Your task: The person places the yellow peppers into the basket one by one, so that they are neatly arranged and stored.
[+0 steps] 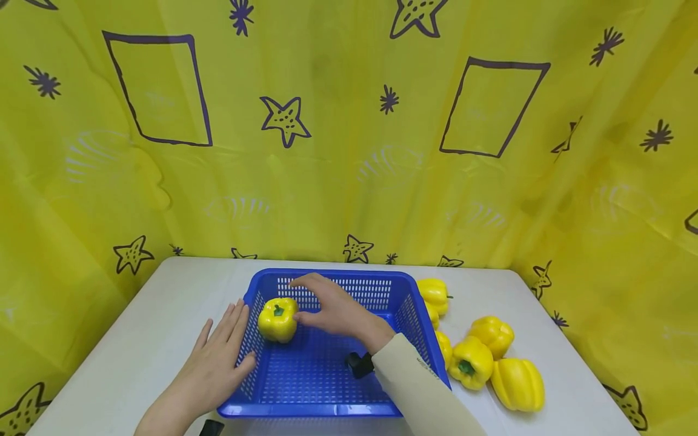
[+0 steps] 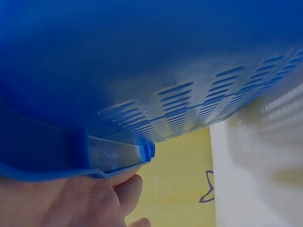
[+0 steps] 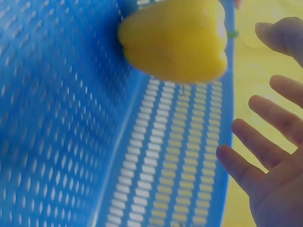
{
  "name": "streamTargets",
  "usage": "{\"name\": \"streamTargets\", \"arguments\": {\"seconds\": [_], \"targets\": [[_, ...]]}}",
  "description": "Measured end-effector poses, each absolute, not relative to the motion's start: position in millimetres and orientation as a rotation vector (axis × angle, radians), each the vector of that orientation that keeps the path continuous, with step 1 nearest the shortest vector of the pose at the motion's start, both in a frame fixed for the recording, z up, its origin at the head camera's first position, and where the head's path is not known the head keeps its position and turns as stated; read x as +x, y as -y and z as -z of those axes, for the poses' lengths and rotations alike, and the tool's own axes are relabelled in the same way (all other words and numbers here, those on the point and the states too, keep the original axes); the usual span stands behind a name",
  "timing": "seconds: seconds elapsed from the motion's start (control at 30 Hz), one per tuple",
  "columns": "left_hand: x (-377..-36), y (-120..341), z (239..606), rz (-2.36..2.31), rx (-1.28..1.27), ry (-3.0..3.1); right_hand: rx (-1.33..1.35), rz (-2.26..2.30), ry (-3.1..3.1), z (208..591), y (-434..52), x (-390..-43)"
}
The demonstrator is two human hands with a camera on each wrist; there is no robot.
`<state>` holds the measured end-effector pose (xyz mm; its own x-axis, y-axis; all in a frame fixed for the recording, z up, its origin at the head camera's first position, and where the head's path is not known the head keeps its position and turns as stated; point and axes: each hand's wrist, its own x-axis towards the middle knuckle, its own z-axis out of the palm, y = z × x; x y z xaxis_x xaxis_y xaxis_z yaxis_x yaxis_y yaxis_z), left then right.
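Note:
A blue plastic basket (image 1: 327, 410) with slotted walls stands on the table. Inside, against its left wall, one yellow bell pepper (image 1: 278, 321) sits with its green stem up. My right hand (image 1: 338, 309) hovers over the basket just right of this pepper, thumb and fingers spread. In the right wrist view a gap shows between the fingers (image 3: 267, 111) and the pepper (image 3: 175, 42). My left hand (image 1: 209, 357) lies along the basket's left rim with straight fingers. The left wrist view has that hand (image 2: 90, 201) at the rim, partly hidden by the basket (image 2: 118, 56).
Several more yellow bell peppers (image 1: 471, 362) lie on the white table (image 1: 567, 387) to the right of the basket, some partly hidden by its right wall. A yellow curtain (image 1: 338, 200) with drawn starfish hangs behind the table and along both sides.

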<state>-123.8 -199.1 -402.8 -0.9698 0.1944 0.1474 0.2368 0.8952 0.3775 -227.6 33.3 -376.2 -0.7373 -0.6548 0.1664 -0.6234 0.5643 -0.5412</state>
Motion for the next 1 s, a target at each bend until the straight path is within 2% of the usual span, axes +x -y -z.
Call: {"name": "streamTargets", "arguments": {"seconds": [0.3, 1.0], "targets": [[-123.7, 199.1, 402.2, 0.598, -0.337, 2.955, -0.98, 0.987, -2.794, 370.6, -75.1, -230.8], [-123.6, 197.9, 403.0, 0.585, -0.336, 2.945, -0.888, 0.982, -2.995, 363.7, -153.8, -242.0]]}}
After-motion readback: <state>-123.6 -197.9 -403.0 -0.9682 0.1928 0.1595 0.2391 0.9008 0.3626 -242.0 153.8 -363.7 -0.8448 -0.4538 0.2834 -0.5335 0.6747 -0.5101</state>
